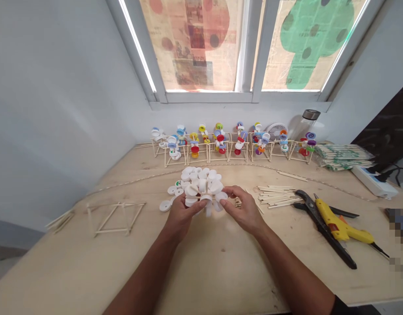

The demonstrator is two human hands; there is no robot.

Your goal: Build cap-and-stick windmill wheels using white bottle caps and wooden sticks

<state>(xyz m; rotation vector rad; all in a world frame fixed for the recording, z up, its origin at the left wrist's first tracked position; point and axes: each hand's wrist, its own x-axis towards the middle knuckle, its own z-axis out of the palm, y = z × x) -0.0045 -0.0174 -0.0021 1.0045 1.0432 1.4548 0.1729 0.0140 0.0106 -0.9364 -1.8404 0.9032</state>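
Between my two hands, above the table, is a wheel of white bottle caps (206,199) joined with short sticks. My left hand (182,214) is closed around its left side, the thumb lying across a lower cap. On the right, my right hand (243,210) pinches a cap at the wheel's edge between thumb and fingers. Loose white caps (165,205) lie in a heap behind and to the left of the wheel, which partly hides them. A stick frame (112,229) stands on the table to the left.
Several stick frames with coloured cap wheels (220,138) line the wall. Right of my hands are loose sticks (277,196), black pliers (326,232) and a yellow glue gun (339,221). Farther back are packs of sticks (342,155), a power strip (374,181) and a bottle (308,124).
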